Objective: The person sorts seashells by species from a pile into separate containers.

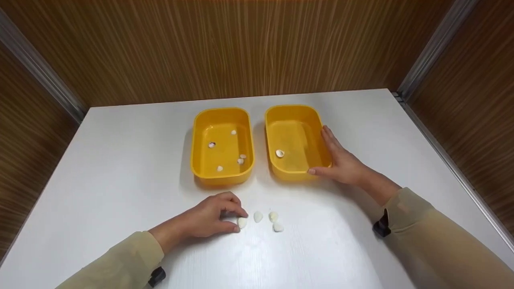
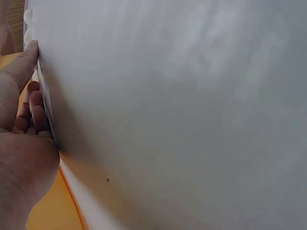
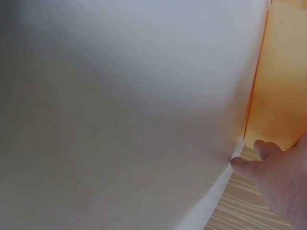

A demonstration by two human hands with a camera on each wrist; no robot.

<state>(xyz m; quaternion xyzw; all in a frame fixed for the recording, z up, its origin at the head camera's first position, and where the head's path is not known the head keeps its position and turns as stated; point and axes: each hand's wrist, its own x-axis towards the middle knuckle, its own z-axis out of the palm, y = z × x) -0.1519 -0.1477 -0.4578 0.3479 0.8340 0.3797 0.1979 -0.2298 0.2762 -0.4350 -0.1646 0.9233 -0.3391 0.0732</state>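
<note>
L hand [image 1: 215,216]: thumb + index pinch a small off-white rounded seashell [image 1: 242,223] on the desk, one tip at its far side, the other at its near L side. Shell is immediately R of those fingers; long axis approx near-far, i.e. pointing twd the desk's far edge. L hand is def. the nearer; R hand [image 1: 343,164] is well apart, farther back on the R.

R fingers hold nothing small: extended + spread, resting along the R wall of the right yellow plastic tub [image 1: 295,176], thumb at its near rim, so the hand spans that near-R corner.

Three loose pale shells [image 1: 258,216] sit R of the pinched one, approx in line w/ the desk's far edge: one alone, then two v. close together, one nearer than the other. Left yellow plastic tub [image 1: 223,181] is beyond the L hand, twd the far edge, w/ five small shells [image 1: 219,169] on its floor. R tub has one white cupped shell [image 1: 280,153] near its L wall.

Surface: smooth white desk [image 1: 120,180], a bit glossy. Room: brown wood-grain panels [image 1: 241,48] behind + at both sides, grey metal strips [image 1: 433,46] at the corners.
</note>
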